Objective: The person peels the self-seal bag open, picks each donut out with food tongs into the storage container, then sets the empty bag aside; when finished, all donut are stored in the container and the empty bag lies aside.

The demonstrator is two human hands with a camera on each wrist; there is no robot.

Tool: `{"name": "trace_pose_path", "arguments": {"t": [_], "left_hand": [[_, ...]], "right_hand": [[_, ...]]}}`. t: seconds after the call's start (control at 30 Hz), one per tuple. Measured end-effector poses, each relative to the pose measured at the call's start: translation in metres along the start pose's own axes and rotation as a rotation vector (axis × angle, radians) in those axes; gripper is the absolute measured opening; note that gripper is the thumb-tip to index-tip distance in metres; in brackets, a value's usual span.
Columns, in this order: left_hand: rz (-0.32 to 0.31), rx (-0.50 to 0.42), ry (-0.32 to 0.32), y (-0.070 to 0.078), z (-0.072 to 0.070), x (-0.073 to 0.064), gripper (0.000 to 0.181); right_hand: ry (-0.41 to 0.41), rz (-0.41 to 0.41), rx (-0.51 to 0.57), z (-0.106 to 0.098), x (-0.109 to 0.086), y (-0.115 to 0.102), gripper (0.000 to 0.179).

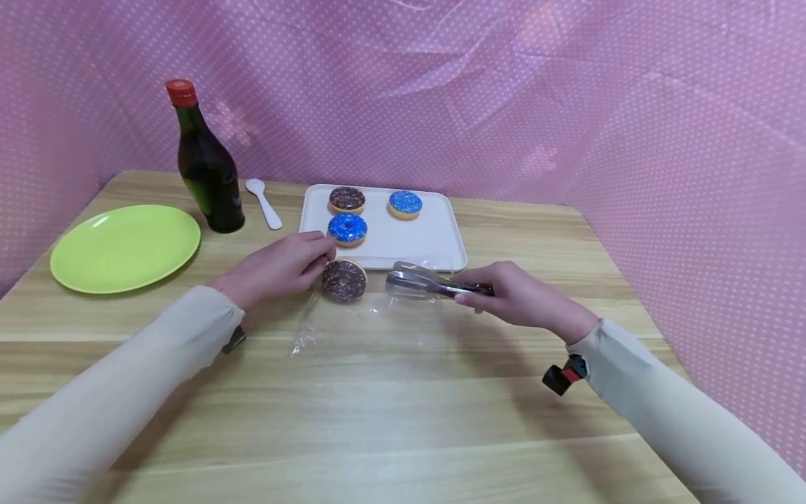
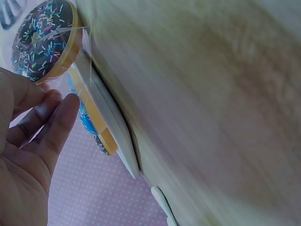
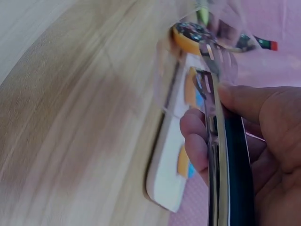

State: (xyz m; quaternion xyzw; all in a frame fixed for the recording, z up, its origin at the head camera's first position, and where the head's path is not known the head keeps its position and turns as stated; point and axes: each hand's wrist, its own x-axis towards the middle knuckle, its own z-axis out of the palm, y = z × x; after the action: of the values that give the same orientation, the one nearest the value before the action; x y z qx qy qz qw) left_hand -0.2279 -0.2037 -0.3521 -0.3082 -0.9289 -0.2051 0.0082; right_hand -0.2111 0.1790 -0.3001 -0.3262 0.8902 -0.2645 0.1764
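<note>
My left hand (image 1: 283, 264) pinches the rim of a clear plastic bag (image 1: 371, 329) between thumb and fingertips. A chocolate-iced donut with sprinkles (image 1: 343, 281) stands tilted on edge right beside those fingertips, and in the left wrist view clear film crosses the donut (image 2: 44, 40). My right hand (image 1: 519, 294) grips metal tongs (image 1: 418, 281) with dark handles, their tips pointing left toward the donut and overlapping the bag. In the right wrist view, thumb and fingers wrap the tongs (image 3: 217, 122), whose two heads sit a little apart with no donut between them.
Behind the bag, a white tray (image 1: 403, 245) carries one chocolate donut (image 1: 347, 199) and two blue donuts (image 1: 348, 229). To the left are a white spoon (image 1: 264, 204), a dark bottle with a red cap (image 1: 210, 171) and a green plate (image 1: 126, 248). Pink dotted cloth (image 1: 478, 105) surrounds the wooden table.
</note>
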Motion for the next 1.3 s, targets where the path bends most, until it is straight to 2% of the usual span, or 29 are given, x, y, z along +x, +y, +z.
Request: {"name": "trace_pose_path", "arguments": {"t": [0.3, 0.63, 0.97, 1.3], "left_hand": [[-0.021, -0.011, -0.015, 0.002, -0.002, 0.002, 0.01], [-0.003, -0.002, -0.007, 0.003, 0.0, 0.003, 0.009], [0.015, 0.006, -0.016, 0.002, 0.002, 0.004, 0.009], [-0.004, 0.026, -0.016, -0.001, 0.001, 0.001, 0.006]], "right_hand": [[0.032, -0.041, -0.035, 0.016, 0.025, -0.007, 0.033], [-0.031, -0.052, 0.006, 0.03, 0.042, -0.009, 0.031], [-0.069, -0.021, 0.097, 0.033, 0.043, -0.006, 0.025], [-0.116, -0.023, 0.165, 0.023, 0.03, 0.004, 0.024]]}}
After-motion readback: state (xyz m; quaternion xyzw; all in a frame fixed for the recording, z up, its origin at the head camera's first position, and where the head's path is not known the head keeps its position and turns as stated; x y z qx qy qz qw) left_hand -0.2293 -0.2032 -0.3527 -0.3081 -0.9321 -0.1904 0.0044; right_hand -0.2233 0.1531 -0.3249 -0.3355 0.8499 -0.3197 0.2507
